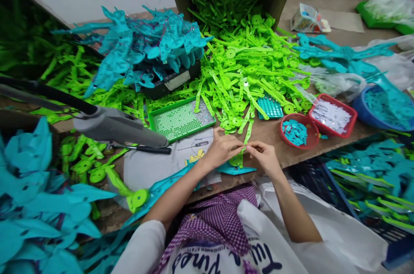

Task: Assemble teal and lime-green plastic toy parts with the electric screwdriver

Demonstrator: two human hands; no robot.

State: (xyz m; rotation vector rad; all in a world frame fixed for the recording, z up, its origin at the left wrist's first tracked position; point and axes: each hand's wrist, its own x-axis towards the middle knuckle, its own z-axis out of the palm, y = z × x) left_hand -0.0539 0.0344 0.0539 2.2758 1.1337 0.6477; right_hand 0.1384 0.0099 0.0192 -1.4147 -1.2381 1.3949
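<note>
Both of my hands meet over the near edge of the table, fingertips almost touching. My left hand (226, 148) is closed in a pinch on a bright green plastic piece (238, 160), long and narrow with a rounded end. From the other side my right hand (262, 157) pinches the same piece; any small part between the fingertips is too small to make out. Below the hands lies a teal plastic body part (237, 170), partly under the green piece. Another long teal part (161, 190) runs beneath my left forearm.
A grey electric screwdriver (119, 128) lies to the left. Ahead are a green tray (181, 119) of small metal pieces and a heap of green parts (239, 67). On the right stand red bowls (299, 131) and a blue basin (383, 108). Teal parts (155, 39) pile up behind.
</note>
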